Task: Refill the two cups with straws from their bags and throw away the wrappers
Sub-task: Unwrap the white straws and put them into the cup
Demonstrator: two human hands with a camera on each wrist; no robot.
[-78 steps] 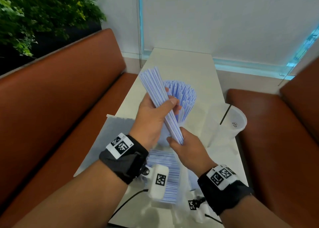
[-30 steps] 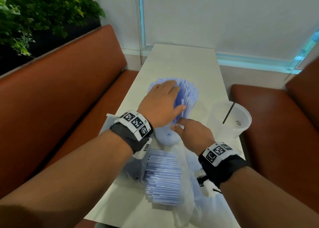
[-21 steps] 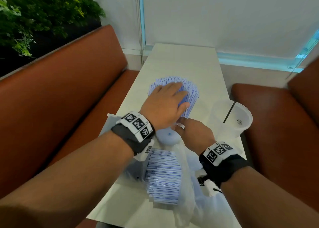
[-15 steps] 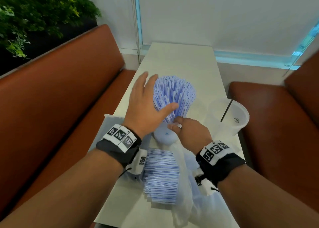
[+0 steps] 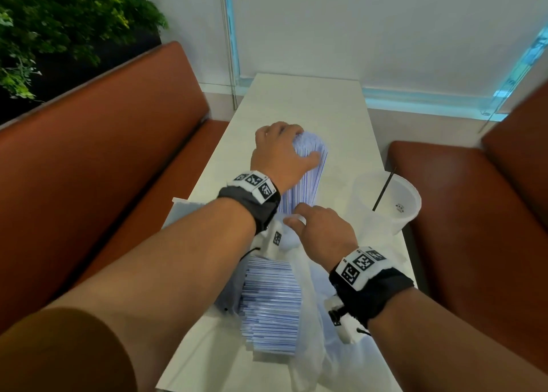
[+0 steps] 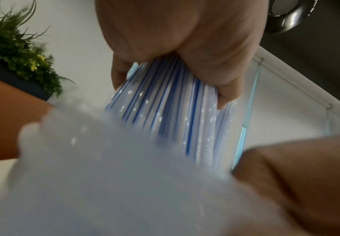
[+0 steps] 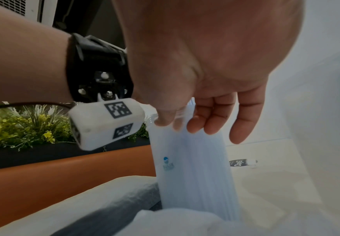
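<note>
A bundle of blue-striped wrapped straws (image 5: 305, 178) stands in a translucent cup (image 5: 289, 239) at mid-table. My left hand (image 5: 281, 151) grips the bundle near its top, fingers and thumb curled round it; the left wrist view shows those straws (image 6: 165, 108) squeezed together under the left hand (image 6: 165, 75). My right hand (image 5: 314, 228) holds the cup's rim, and in the right wrist view the right hand (image 7: 187, 124) pinches the cup (image 7: 193, 172) between thumb and fingers. A second cup (image 5: 396, 204) with one black straw (image 5: 384, 188) stands to the right.
A clear bag of more wrapped straws (image 5: 269, 302) lies on the white table (image 5: 302, 101) under my arms. Loose plastic (image 5: 308, 347) spreads beside it, and a flat bag (image 5: 184, 213) lies at the left edge. Orange benches (image 5: 103, 160) flank the table.
My left hand pressed flat on the fanned straw tops, lifted off, and now grips the bundle, drawing it narrow. The right hand has stayed on the cup's rim.
</note>
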